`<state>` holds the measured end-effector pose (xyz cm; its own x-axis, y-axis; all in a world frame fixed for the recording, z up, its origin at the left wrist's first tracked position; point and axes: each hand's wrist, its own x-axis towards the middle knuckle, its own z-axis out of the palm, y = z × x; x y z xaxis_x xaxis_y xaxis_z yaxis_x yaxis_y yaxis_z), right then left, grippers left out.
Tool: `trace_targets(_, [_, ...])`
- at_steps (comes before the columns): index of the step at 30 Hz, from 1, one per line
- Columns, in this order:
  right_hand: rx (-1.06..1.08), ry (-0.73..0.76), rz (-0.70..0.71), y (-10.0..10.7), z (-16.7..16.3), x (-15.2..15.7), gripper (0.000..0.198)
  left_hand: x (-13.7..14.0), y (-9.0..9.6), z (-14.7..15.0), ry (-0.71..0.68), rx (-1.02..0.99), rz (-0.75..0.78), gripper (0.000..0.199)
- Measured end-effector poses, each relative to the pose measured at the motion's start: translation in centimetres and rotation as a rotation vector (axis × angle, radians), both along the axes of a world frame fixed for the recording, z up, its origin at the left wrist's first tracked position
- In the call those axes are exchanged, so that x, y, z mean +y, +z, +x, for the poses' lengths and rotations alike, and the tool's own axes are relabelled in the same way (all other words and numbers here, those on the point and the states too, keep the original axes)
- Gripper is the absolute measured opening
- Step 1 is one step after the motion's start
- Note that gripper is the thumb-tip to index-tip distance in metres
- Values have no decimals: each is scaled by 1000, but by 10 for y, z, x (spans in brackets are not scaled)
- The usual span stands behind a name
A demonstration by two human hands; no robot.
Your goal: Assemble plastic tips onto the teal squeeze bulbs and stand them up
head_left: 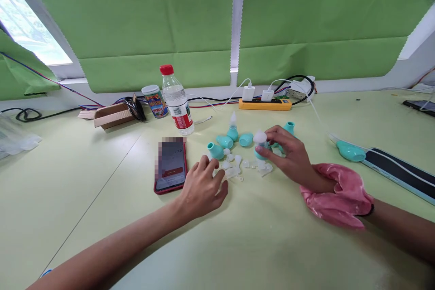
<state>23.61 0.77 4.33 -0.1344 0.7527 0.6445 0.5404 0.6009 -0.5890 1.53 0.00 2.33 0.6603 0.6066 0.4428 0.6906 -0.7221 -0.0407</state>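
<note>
My right hand (288, 152) grips a teal rubber bulb (260, 153) topped by a translucent, rounded plastic piece (260, 138); it looks like a nasal aspirator. Resting on the table, my left hand (204, 186) has its fingers loosely bent and apart, with nothing visible in them. Just beyond its fingertips lie several small translucent plastic parts (233, 171). Several loose teal bulbs (215, 150) are scattered around and behind these parts. Among them a teal bulb with a pointed clear tip (233, 128) stands upright. My right hand partly hides another teal bulb (289, 127).
A phone (172, 163) lies left of the parts. Behind it stand a water bottle (178, 105), a can (155, 101) and an open cardboard box (115, 115). A yellow power strip (265, 104) with chargers lies along the wall. To the right are a teal bulb (351, 151) and a dark flat device (401, 172).
</note>
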Motion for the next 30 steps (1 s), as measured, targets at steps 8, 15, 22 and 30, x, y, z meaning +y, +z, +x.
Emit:
trace_targets(8, [-114,-147,-94,-17,16,27,15,-2,-8,3,87,284,-131,21])
trace_targets(15, [-35,-247,-85,-25,22,34,39,4,-23,-2,-57,126,-78,19])
trace_targets(22, [-285,-139,513,-16,10,8,37,6,-34,-2,-159,-38,5,17])
trace_targets(30, [-886,211,143,-44,-14,-6,44,2,-26,3,-151,-173,-161,13])
